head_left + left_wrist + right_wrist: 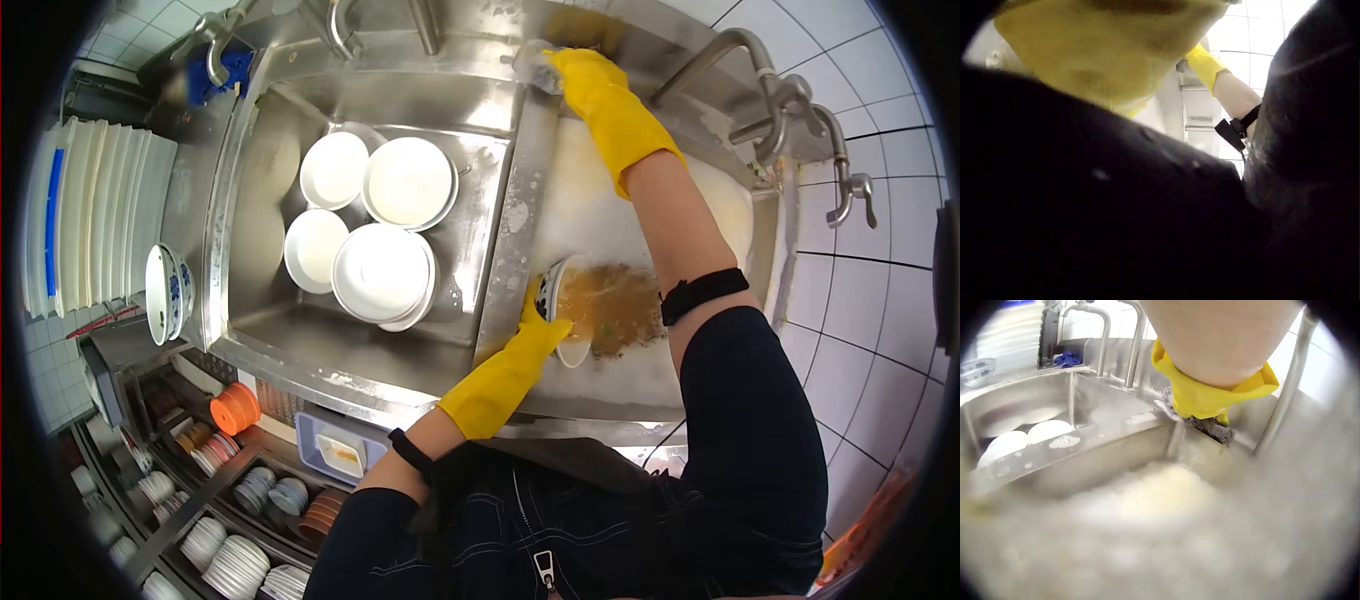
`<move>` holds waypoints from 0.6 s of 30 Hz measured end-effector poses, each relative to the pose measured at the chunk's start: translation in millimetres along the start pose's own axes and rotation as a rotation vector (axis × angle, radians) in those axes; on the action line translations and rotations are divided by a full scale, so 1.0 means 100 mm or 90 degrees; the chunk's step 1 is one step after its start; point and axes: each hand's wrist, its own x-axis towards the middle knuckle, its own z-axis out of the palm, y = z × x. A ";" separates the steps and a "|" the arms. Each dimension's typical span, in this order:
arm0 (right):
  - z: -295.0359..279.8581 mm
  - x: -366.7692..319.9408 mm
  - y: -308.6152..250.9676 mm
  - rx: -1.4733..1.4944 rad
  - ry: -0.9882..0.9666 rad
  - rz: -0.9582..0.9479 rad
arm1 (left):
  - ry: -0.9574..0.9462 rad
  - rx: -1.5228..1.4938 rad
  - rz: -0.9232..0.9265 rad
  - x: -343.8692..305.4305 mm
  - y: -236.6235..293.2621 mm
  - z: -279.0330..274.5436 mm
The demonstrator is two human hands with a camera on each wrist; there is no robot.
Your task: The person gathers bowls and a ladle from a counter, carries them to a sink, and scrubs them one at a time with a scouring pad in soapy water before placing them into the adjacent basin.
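Note:
My left hand point(515, 365), in a yellow rubber glove, grips a white bowl point(574, 350) with a dark blue pattern outside, thumb over its rim. The bowl is tipped on its side in the foamy right basin, with brown murky liquid point(610, 310) spread beside it. My right hand point(590, 85), also gloved in yellow, reaches to the ledge behind the basins and holds a silvery scourer point(540, 70) at its fingertips. In the right wrist view a dark grey scouring pad point(1213, 430) lies under the glove point(1200, 403). The left wrist view is mostly blocked by dark cloth.
White bowls point(380, 272) stand in stacks in the left basin point(480, 200). Patterned bowls point(168, 295) sit on its left edge, near upright white trays point(110, 215). Taps point(770, 90) reach over the right basin. Shelves of crockery point(235, 565) and an orange bowl point(235, 407) are lower left.

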 end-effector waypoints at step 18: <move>1.75 -2.41 1.53 0.063 -0.124 0.428 | 0.175 0.156 -0.231 -0.02 0.11 0.14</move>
